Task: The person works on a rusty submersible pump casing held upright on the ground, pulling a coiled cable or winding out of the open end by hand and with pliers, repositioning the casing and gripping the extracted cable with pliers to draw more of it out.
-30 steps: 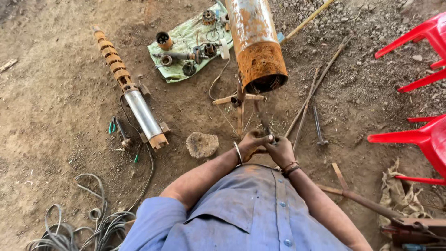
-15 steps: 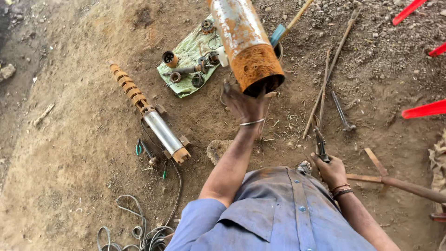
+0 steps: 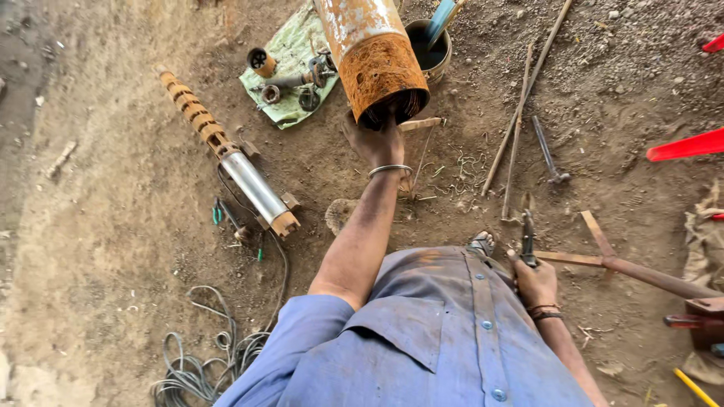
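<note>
Reaching left hand (image 3: pixel 377 139) up-frame, fingers spread against rusty pipe (image 3: pixel 377 64) mouth; right hand (image 3: pixel 537 280) lower right, gripping pliers (image 3: pixel 528 237).

I see an outdoor repair place, probably a yard for pump or well work, not a proper workshop. The floor is only bare earth (image 3: pixel 98 188) with small stones. Metal parts lie direct on the ground: a long pump body (image 3: pixel 230 167) with a steel middle, a big rusty pipe (image 3: pixel 373 56), long rods (image 3: pixel 520 113) and a hammer (image 3: pixel 547 154). Small fittings rest on a green cloth (image 3: pixel 290 64). A coil of cable (image 3: pixel 215 358) is on the soil, and a red plastic chair (image 3: pixel 686 145) stands at the edge.
</note>
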Demonstrator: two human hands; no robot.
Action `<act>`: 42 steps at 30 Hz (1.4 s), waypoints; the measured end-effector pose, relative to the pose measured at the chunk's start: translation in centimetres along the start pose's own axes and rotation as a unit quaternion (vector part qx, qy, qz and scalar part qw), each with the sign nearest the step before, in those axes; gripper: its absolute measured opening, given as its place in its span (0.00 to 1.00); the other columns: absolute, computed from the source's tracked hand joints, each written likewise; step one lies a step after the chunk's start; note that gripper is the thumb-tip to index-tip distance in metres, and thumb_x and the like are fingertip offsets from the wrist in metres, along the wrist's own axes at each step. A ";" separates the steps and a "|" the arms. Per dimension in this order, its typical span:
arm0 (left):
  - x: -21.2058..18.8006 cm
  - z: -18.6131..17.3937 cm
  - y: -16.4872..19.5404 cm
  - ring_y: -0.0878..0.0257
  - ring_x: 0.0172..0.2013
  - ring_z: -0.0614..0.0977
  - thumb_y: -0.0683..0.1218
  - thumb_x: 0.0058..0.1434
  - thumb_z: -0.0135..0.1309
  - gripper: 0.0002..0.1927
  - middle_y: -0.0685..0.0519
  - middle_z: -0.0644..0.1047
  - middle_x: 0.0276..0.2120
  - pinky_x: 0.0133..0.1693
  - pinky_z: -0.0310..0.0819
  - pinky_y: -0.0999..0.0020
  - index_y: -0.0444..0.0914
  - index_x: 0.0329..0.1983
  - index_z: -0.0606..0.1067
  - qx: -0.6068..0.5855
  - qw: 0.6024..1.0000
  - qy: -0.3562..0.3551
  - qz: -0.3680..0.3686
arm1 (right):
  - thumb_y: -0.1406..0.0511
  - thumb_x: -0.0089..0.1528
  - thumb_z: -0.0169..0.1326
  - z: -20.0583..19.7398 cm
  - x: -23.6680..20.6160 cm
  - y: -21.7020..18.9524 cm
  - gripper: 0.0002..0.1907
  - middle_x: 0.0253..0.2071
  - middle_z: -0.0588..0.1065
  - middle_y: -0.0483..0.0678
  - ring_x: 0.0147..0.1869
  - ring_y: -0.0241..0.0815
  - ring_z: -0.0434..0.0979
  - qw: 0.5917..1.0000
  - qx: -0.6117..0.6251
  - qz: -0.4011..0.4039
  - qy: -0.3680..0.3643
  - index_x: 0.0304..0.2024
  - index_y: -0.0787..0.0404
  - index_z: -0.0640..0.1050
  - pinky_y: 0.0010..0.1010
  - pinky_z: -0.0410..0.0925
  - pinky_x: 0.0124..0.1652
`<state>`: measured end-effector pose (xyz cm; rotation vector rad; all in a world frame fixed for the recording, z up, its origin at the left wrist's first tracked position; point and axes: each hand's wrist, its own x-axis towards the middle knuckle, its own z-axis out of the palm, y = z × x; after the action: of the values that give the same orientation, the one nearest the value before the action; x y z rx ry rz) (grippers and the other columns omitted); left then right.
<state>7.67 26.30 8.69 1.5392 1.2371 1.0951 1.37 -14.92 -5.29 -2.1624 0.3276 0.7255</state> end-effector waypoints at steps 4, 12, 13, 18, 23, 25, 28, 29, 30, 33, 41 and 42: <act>-0.6 1.3 0.5 0.36 0.43 0.77 0.36 0.46 0.61 0.34 0.40 0.75 0.49 0.47 0.77 0.40 0.35 0.58 0.65 -0.195 0.968 0.001 -0.158 | 0.50 0.59 0.65 -1.2 0.2 0.8 0.26 0.19 0.73 0.46 0.21 0.36 0.70 1.000 0.005 0.015 0.023 0.23 0.66 0.79 0.32 0.61 0.23; -0.9 1.4 -1.8 0.47 0.46 0.81 0.41 0.47 0.68 0.30 0.42 0.77 0.44 0.50 0.75 0.47 0.33 0.52 0.67 0.080 0.993 0.047 0.069 | 0.51 0.60 0.63 -2.4 1.5 2.6 0.24 0.21 0.76 0.47 0.25 0.38 0.73 1.000 0.017 -0.012 0.014 0.25 0.66 0.80 0.36 0.64 0.28; -0.7 1.0 -2.4 0.48 0.46 0.81 0.42 0.48 0.69 0.32 0.43 0.77 0.45 0.49 0.76 0.48 0.34 0.54 0.67 0.107 0.989 0.017 0.097 | 0.51 0.60 0.62 -2.7 1.7 2.6 0.23 0.21 0.76 0.47 0.26 0.39 0.74 0.999 0.009 -0.029 0.018 0.25 0.66 0.80 0.36 0.65 0.29; 0.9 -0.6 -3.8 0.49 0.48 0.81 0.47 0.49 0.67 0.38 0.43 0.76 0.47 0.52 0.78 0.51 0.33 0.62 0.65 0.113 0.989 -0.029 0.092 | 0.44 0.61 0.59 -3.1 2.5 1.7 0.30 0.22 0.77 0.56 0.29 0.49 0.78 0.987 -0.156 -0.027 -0.007 0.27 0.66 0.82 0.43 0.68 0.33; -0.2 -2.2 -0.4 0.46 0.52 0.76 0.52 0.53 0.69 0.39 0.40 0.72 0.49 0.53 0.73 0.51 0.32 0.61 0.63 0.092 0.981 -0.062 0.159 | 0.47 0.58 0.58 -2.3 2.8 0.0 0.28 0.25 0.80 0.59 0.31 0.53 0.82 0.989 -0.144 -0.013 -0.012 0.27 0.67 0.83 0.46 0.70 0.35; -2.8 -3.2 1.2 0.45 0.58 0.73 0.56 0.52 0.68 0.41 0.38 0.73 0.51 0.59 0.68 0.48 0.34 0.61 0.63 0.178 0.950 0.051 0.251 | 0.48 0.60 0.58 -1.9 2.8 -0.4 0.28 0.26 0.80 0.61 0.32 0.56 0.82 0.987 -0.156 -0.024 0.002 0.29 0.68 0.82 0.47 0.69 0.35; -5.4 -5.0 2.8 0.52 0.52 0.77 0.55 0.59 0.64 0.37 0.46 0.76 0.44 0.63 0.71 0.44 0.36 0.66 0.63 0.196 0.914 0.022 0.354 | 0.51 0.58 0.57 -1.7 2.9 -0.6 0.23 0.26 0.79 0.60 0.31 0.54 0.82 0.985 -0.148 -0.086 0.003 0.30 0.67 0.82 0.44 0.70 0.35; -5.9 -5.3 3.1 0.55 0.48 0.80 0.54 0.62 0.62 0.35 0.50 0.76 0.39 0.63 0.74 0.42 0.37 0.68 0.63 0.190 0.906 -0.025 0.377 | 0.51 0.58 0.57 -1.6 2.9 -0.6 0.23 0.25 0.79 0.60 0.31 0.53 0.82 0.985 -0.154 -0.080 0.001 0.30 0.67 0.82 0.44 0.70 0.35; -6.0 -5.3 3.3 0.54 0.41 0.81 0.56 0.62 0.61 0.38 0.49 0.77 0.36 0.52 0.77 0.46 0.35 0.69 0.61 0.210 0.931 -0.105 0.279 | 0.51 0.58 0.57 -1.6 2.9 -0.6 0.23 0.25 0.79 0.60 0.31 0.52 0.81 0.985 -0.158 -0.074 -0.001 0.30 0.67 0.82 0.44 0.69 0.34; -5.1 -3.5 3.1 0.53 0.24 0.82 0.59 0.62 0.58 0.43 0.47 0.80 0.29 0.28 0.80 0.55 0.29 0.70 0.58 0.217 0.942 -0.241 0.093 | 0.50 0.59 0.59 -1.5 3.0 -0.6 0.25 0.24 0.79 0.58 0.30 0.51 0.80 0.988 -0.142 -0.051 -0.018 0.30 0.68 0.81 0.44 0.69 0.33; -5.5 2.8 0.7 0.56 0.34 0.87 0.62 0.63 0.64 0.33 0.40 0.84 0.39 0.39 0.85 0.62 0.30 0.54 0.74 0.045 0.991 -0.072 0.103 | 0.46 0.58 0.61 -3.0 4.1 -1.0 0.28 0.23 0.79 0.56 0.29 0.49 0.81 0.985 -0.164 -0.035 -0.035 0.29 0.67 0.83 0.42 0.69 0.34; -5.7 3.0 0.5 0.57 0.30 0.87 0.62 0.60 0.63 0.33 0.41 0.84 0.37 0.35 0.84 0.62 0.31 0.54 0.75 0.003 0.996 -0.087 0.037 | 0.45 0.58 0.61 -3.4 4.2 -1.0 0.29 0.23 0.79 0.56 0.29 0.49 0.81 0.983 -0.177 -0.035 -0.034 0.29 0.67 0.83 0.42 0.69 0.34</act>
<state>10.00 20.30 7.77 1.6592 1.0749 0.9810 6.57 -16.86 -5.46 -2.4598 0.0881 0.8675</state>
